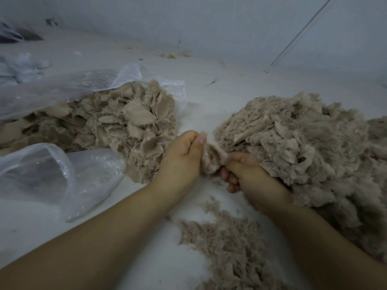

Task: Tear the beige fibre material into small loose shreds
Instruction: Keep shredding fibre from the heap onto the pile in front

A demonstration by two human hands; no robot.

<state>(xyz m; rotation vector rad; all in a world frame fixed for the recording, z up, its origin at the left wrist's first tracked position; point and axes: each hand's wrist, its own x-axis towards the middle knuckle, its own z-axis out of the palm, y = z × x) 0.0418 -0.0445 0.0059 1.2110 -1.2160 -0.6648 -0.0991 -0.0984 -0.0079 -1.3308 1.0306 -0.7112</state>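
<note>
The head view looks down at a pale floor [219, 91] where two bare arms reach forward. A small tuft of beige fibre [211, 158] is held between the two hands, in the middle of the picture. The left hand [184, 151] is curled into a fist, and the top of the tuft is pinched between its thumb and fingers. The right hand [240, 172] is curled too, and the lower end of the same tuft is gripped in it. The two hands are close together, with the tuft stretched between them.

A big fluffy pile of shreds [303, 147] is seen on the right, touching the right hand and wrist. A flatter patch of loose shreds [226, 243] is spread on the floor between the two forearms. On the left, a heap of bigger beige pieces [129, 126] is seen, with flat chunks mixed in with stringy bits. This heap is partly covered by a clear plastic bag [62, 86] and spills out of its open mouth. A second clear plastic bag [62, 176] is lying crumpled in front of it, just beside the left forearm. A few tiny scraps [170, 56] are scattered far back, near the grey wall [209, 21].
</note>
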